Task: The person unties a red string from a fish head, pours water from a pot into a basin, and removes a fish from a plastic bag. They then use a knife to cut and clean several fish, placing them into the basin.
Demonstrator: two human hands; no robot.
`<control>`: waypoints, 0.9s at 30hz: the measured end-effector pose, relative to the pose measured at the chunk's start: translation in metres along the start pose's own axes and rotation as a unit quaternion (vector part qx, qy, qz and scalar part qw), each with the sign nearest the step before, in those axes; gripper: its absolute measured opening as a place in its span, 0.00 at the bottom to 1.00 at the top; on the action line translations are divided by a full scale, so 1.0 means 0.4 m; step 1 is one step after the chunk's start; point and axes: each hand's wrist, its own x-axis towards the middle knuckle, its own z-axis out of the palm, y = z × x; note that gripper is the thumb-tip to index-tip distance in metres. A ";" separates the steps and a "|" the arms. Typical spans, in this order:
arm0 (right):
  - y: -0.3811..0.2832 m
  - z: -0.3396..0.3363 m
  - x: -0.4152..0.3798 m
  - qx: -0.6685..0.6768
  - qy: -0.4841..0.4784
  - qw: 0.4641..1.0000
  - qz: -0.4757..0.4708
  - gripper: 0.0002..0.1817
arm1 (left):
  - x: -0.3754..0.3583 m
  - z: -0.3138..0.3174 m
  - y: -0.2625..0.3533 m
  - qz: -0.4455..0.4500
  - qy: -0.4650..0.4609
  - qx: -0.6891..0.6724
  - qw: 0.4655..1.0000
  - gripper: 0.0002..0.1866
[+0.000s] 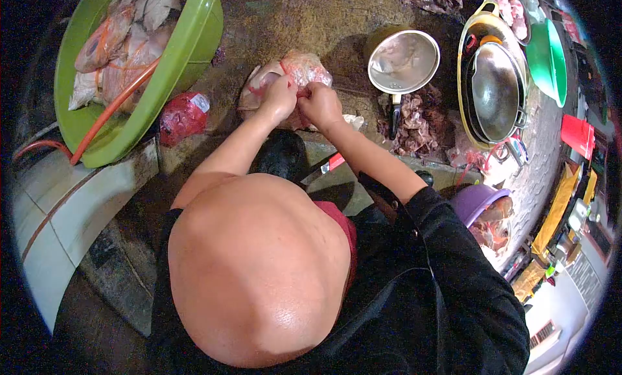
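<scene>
The fingertips of the left hand point(280, 97) and the right hand point(320, 104) are hidden where they press into the clear plastic bag point(304, 69), and what is inside the bag is too blurred to name. The green basin point(188, 51) at the far left is cut off by the top edge. The packets at the right edge are too small to read.
</scene>
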 end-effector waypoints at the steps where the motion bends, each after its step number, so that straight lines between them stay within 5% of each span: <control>1: -0.015 -0.011 -0.001 -0.003 0.000 1.000 0.019 0.13 | -0.002 -0.003 0.000 0.020 0.002 0.014 1.000 0.11; 9: 0.030 0.030 0.029 0.031 -0.032 0.998 0.044 0.15 | -0.012 -0.018 0.013 0.021 0.017 0.030 0.999 0.10; 12: 0.053 0.069 0.013 0.163 0.020 0.982 0.095 0.14 | -0.006 -0.006 -0.015 0.020 0.021 0.005 1.000 0.10; 18: 0.214 0.201 0.085 0.340 -0.125 0.919 0.156 0.13 | 0.005 0.004 -0.032 0.004 0.023 -0.006 1.000 0.10; 23: 0.031 -0.033 0.036 0.228 -0.249 0.932 0.132 0.10 | -0.008 -0.012 -0.010 0.008 0.012 0.033 0.999 0.10; 27: 0.050 -0.037 0.050 0.252 -0.315 0.903 0.148 0.10 | -0.009 -0.007 -0.014 0.023 0.021 0.000 1.000 0.10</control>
